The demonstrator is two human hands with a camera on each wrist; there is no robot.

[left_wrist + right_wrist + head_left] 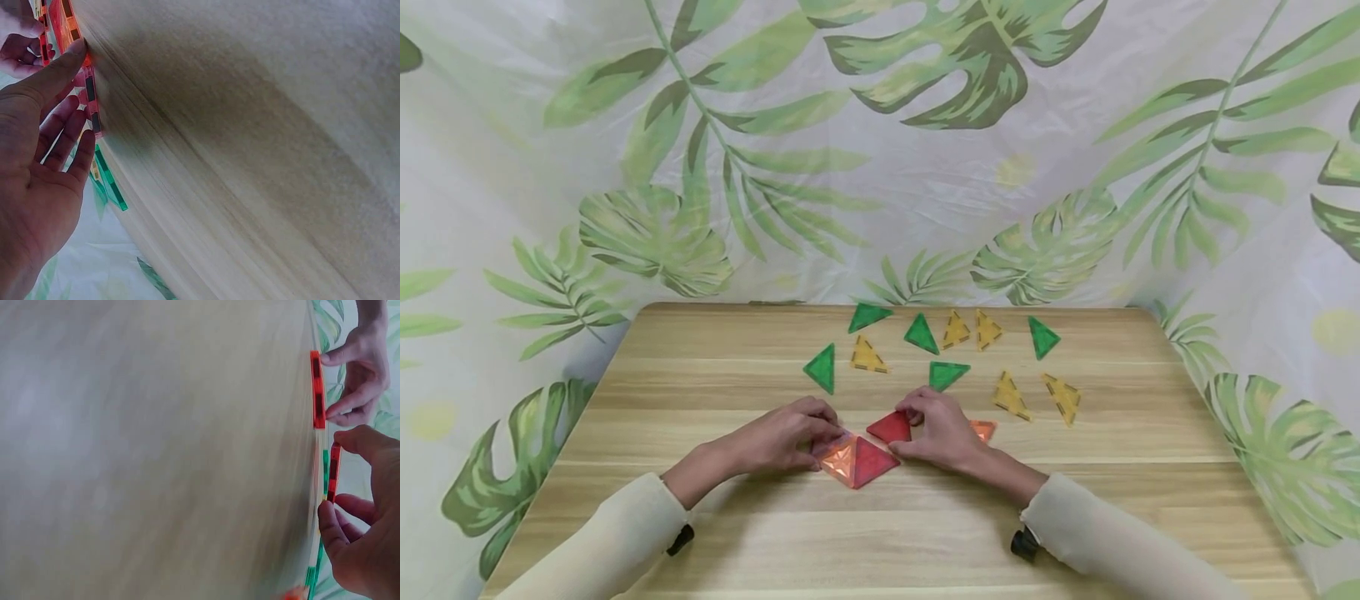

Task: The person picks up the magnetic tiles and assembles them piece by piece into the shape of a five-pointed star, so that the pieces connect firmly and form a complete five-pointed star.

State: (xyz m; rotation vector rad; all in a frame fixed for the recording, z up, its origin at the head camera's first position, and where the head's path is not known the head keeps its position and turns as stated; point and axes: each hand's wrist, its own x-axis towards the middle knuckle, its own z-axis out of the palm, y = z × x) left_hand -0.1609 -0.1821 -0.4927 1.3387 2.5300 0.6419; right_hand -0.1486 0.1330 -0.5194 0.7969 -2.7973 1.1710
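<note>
My left hand [793, 433] holds the left side of a joined group of see-through triangle magnetic tiles. Its thumb is at the edge of an orange tile [841, 460], and its fingers show behind a pink tile [92, 103]. A red tile [874, 462] lies against the orange one's right side. My right hand [936, 429] pinches another red triangle magnetic tile [891, 427] between thumb and fingers, just above the joined red one. In the right wrist view this held tile [334, 472] is seen edge-on.
Partly behind the right hand lies another orange tile [982, 430]. Several green tiles [921, 333] and yellow tiles [1012, 396] are scattered over the far half of the wooden table [715, 367]. A leaf-patterned cloth [925, 192] hangs behind the table.
</note>
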